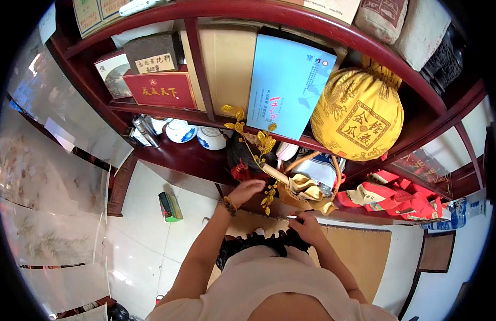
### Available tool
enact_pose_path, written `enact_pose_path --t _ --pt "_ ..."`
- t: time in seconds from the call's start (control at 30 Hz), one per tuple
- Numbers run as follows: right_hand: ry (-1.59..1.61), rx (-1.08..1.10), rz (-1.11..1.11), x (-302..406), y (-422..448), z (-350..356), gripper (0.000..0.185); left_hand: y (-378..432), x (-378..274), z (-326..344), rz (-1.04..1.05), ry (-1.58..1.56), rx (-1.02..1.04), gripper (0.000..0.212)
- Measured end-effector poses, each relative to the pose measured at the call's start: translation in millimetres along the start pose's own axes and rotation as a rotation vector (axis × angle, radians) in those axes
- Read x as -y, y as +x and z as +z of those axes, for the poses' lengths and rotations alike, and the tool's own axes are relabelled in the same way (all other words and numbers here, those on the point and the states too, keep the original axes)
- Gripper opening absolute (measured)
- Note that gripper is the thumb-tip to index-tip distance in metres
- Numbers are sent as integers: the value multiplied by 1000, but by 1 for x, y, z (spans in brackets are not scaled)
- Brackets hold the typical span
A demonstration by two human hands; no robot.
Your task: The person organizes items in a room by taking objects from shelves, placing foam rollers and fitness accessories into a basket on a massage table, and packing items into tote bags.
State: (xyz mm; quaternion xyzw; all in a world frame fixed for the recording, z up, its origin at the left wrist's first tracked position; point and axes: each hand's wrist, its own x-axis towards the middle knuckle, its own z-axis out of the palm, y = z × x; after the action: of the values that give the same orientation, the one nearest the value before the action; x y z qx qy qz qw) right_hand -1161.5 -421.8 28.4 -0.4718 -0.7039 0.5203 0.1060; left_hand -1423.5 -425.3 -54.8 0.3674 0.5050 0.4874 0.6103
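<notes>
My left hand (246, 191), with beads around its wrist, reaches over the front edge of the low shelf, fingers pointing right; nothing shows in it. It is just below a red tassel (240, 169) on a dark round object (248, 152). A spray of golden leaves (264, 142) stands right of that hand. My right hand (306, 228) is near my waist, its fingers bent at a small, partly hidden item that I cannot name. Above it a handled basket (288, 196) with tan wrapping holds a pale roll and other goods.
Blue-and-white porcelain pots (182, 131) stand at the left of the dark red wooden shelf (176, 154). Above are a light-blue box (290, 86), a red box (162, 90) and a yellow cloth bag (358, 114). Red packets (392, 198) lie right. A green-and-black box (170, 207) is on the floor.
</notes>
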Motion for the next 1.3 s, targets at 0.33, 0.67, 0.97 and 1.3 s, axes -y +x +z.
enact_pose_path --t 0.33,0.67,0.97,1.3 --pt "55 -51 41 1 -15 -1 30 -32 -27 33 -229 -265 18 29" --pt "113 -108 -47 -18 -1 9 27 -12 -50 -6 -141 -750 -175 32" --pt "71 -106 -6 -36 0 8 27 -13 -42 25 69 -547 -361 23" --pt "101 -115 13 -40 -4 3 28 11 -50 20 78 -391 -440 24"
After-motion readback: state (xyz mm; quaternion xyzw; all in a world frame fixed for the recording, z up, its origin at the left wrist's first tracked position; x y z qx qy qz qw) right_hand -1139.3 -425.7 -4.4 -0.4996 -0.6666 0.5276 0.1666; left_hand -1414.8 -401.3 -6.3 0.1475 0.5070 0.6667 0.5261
